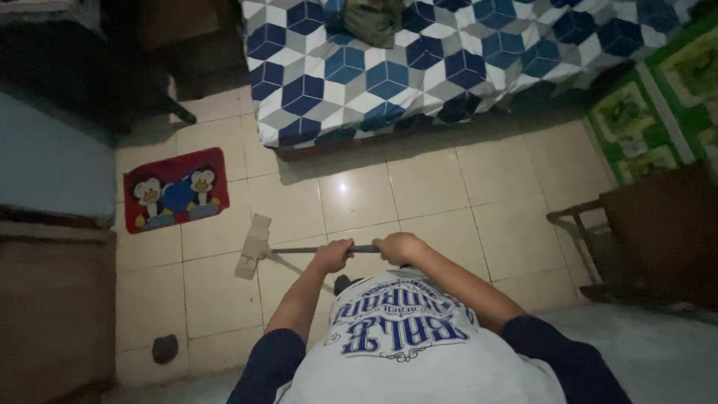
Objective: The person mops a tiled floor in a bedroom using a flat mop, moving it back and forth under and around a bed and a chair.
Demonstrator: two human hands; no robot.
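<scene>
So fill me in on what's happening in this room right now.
A person stands on a tiled floor gripping a flat mop's handle with both hands: the left hand further down the pole, the right hand near its end. The flat mop head rests on the tiles beside a red penguin mat. A bed with a blue cube-patterned sheet lies ahead, and a dark wooden chair stands to the right.

Dim room, small ceiling-light glare on the floor tiles (pixel 342 187) beyond the grip, corners sunk in shadow, soft grainy picture
</scene>
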